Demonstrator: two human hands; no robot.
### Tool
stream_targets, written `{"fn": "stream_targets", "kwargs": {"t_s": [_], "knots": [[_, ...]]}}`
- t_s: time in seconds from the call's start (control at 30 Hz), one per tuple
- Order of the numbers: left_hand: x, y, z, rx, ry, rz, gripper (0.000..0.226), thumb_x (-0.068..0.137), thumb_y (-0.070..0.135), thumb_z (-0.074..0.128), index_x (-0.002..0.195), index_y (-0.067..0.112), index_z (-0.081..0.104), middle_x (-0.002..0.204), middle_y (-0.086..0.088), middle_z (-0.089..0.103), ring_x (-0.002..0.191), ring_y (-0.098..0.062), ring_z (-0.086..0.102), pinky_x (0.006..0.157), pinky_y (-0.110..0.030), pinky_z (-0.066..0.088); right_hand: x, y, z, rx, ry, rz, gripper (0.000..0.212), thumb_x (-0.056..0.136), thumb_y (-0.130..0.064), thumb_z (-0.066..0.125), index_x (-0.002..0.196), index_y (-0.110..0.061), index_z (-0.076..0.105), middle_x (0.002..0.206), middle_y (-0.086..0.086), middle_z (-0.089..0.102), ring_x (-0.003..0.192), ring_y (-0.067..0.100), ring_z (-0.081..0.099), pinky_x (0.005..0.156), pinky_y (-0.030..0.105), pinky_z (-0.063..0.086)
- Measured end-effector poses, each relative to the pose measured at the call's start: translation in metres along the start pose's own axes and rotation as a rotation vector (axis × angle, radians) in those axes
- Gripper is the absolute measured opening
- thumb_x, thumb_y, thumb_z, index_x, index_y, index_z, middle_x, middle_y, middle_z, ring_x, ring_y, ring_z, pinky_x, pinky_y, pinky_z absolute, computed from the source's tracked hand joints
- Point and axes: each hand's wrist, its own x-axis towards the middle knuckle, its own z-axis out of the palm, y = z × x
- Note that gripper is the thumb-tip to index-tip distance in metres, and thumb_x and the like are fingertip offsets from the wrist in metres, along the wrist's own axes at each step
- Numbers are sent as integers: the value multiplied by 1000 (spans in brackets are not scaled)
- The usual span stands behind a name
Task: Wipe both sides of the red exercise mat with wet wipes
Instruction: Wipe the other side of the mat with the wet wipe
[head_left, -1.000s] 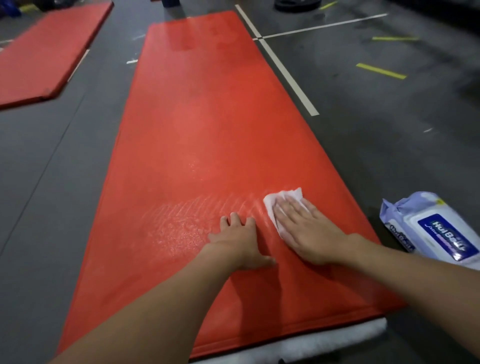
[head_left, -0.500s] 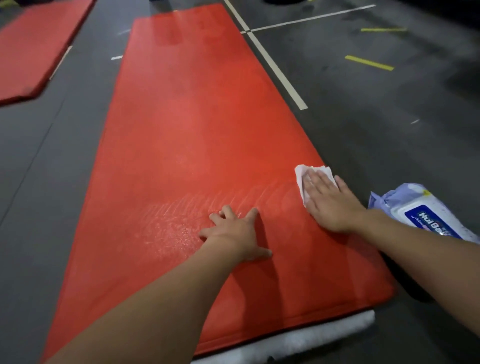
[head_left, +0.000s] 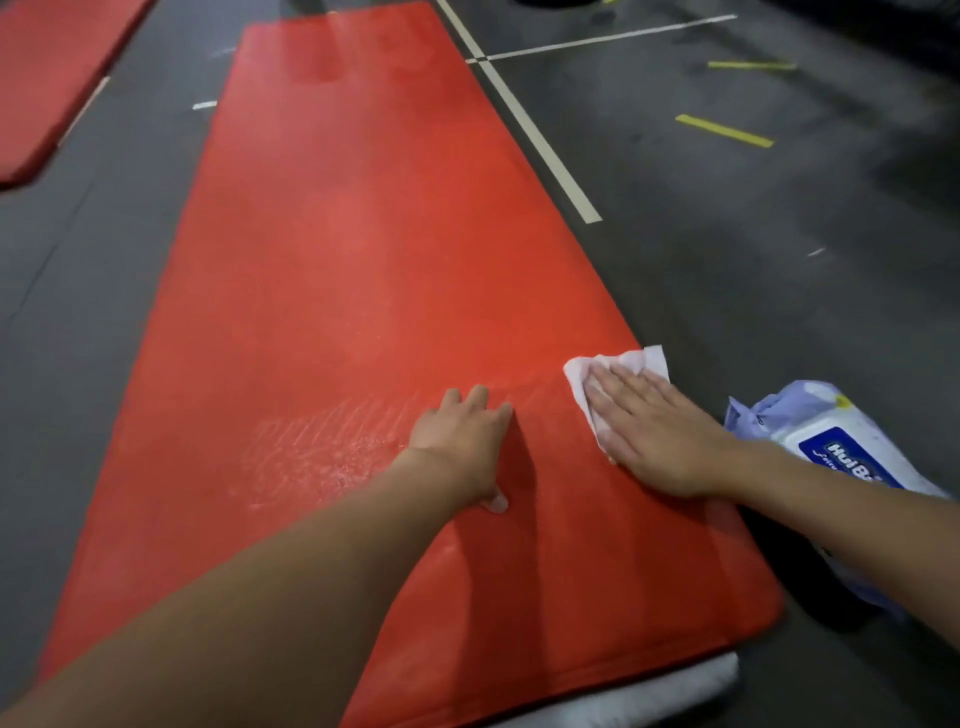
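Head view: wet wipe (head_left: 639, 361) lies under the right hand (head_left: 660, 436), fingers (head_left: 631, 387) straight and flat, at the red mat (head_left: 363, 260) edge.

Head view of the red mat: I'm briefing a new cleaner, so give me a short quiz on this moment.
1. Fill in: the right hand presses the wet wipe flat at the red mat, by its ___ edge.
2. True or false: the left hand rests on the mat with no wipe showing under it.
3. Where does the wipes pack lie? A on the mat; B on the floor right of the mat; C under the left hand.
Key: 1 right; 2 true; 3 B.
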Motion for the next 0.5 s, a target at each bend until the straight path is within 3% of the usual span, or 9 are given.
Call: {"fn": "stream_targets", "kwargs": {"t_s": [0.13, 0.23, 0.33, 0.43, 0.5], "knots": [[8, 3, 7, -9, -21, -39, 112, 60, 41, 89, 148, 25, 21, 154, -10, 13, 143, -40, 13, 109, -56, 31, 48, 5, -17, 108, -7, 192, 62, 102, -37, 13, 158, -16, -6, 165, 4, -15, 150, 16, -19, 123, 42, -7], [10, 0, 5, -36, -83, -53, 120, 64, 38, 89, 152, 26, 9, 162, -10, -4, 147, -45, -2, 114, -61, 20, 42, -9, -1, 21, 100, 84, 64, 101, -39, 10, 158, -11, 0, 165, 12, -8, 152, 25, -13, 123, 42, -7], [14, 2, 5, -35, -93, -57, 122, 64, 36, 89, 153, 26, 6, 162, -12, -6, 147, -47, -5, 114, -63, 17, 46, 8, -4, -13, 33, -55, 66, 100, -43, 8, 158, -13, -3, 165, 10, -10, 152, 23, -14, 123, 40, -7], [17, 1, 6, -60, -103, -49, 122, 65, 36, 89, 153, 26, 5, 162, -11, -7, 147, -47, -7, 115, -64, 16, 80, 11, -21, 63, 25, 130, 62, 102, -36, 16, 158, -13, -1, 166, 10, -9, 152, 22, -13, 123, 40, -7], [16, -1, 8, -61, -94, -38, 122, 65, 36, 88, 153, 27, 4, 162, -11, -7, 147, -47, -8, 115, -64, 14, 81, -3, -21, 86, 41, 153, 62, 103, -38, 14, 158, -15, -1, 165, 11, -9, 152, 24, -14, 122, 42, -8]]}}
